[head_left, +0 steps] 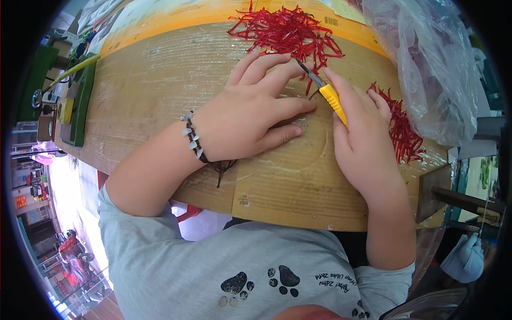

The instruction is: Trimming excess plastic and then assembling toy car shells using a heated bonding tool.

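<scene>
My left hand (pixel 250 112) lies over the table with its fingers spread, and a beaded bracelet (pixel 193 137) circles its wrist. Its upper fingertips reach the near edge of a heap of thin, shiny red pieces (pixel 282 29). Closed around the yellow handles of small snips (pixel 332 98) is my right hand (pixel 365 136). The grey jaws point up and left, close to the left fingertips and a few stray red pieces. Whether the jaws touch a piece, I cannot tell. A second heap of red pieces (pixel 402 128) lies to the right, partly behind my right hand.
Brown cardboard-like sheeting (pixel 288 186) covers the table. A clear plastic bag (pixel 426 64) bulges at the far right. A green metal machine (pixel 82 101) stands at the left edge. Near the right edge is a brown block (pixel 433 192) with a dark bar.
</scene>
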A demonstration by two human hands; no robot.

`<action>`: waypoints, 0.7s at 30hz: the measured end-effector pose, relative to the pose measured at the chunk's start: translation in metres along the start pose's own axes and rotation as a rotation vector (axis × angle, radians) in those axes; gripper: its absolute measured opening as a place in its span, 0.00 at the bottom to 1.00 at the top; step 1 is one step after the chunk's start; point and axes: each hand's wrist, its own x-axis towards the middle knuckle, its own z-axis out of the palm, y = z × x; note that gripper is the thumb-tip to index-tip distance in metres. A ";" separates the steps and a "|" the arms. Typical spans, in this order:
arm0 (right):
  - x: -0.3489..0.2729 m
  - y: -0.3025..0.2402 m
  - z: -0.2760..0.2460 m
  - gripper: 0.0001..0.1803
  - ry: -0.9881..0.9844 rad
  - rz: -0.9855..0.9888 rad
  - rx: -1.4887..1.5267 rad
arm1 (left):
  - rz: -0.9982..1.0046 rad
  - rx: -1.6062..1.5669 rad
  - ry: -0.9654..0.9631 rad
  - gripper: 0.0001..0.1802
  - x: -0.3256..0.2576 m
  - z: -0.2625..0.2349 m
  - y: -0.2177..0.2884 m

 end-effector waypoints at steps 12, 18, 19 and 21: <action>-0.003 -0.005 -0.006 0.31 -0.068 0.034 0.105 | 0.032 -0.126 0.086 0.14 0.004 -0.005 -0.009; -0.004 -0.009 -0.004 0.31 -0.079 0.036 0.119 | 0.085 -0.129 0.072 0.15 0.004 -0.007 -0.012; -0.004 -0.008 -0.003 0.31 -0.074 0.034 0.111 | 0.085 -0.130 0.072 0.15 0.004 -0.005 -0.014; -0.004 -0.008 -0.003 0.32 -0.070 0.031 0.103 | 0.111 -0.130 0.135 0.15 0.005 0.000 -0.018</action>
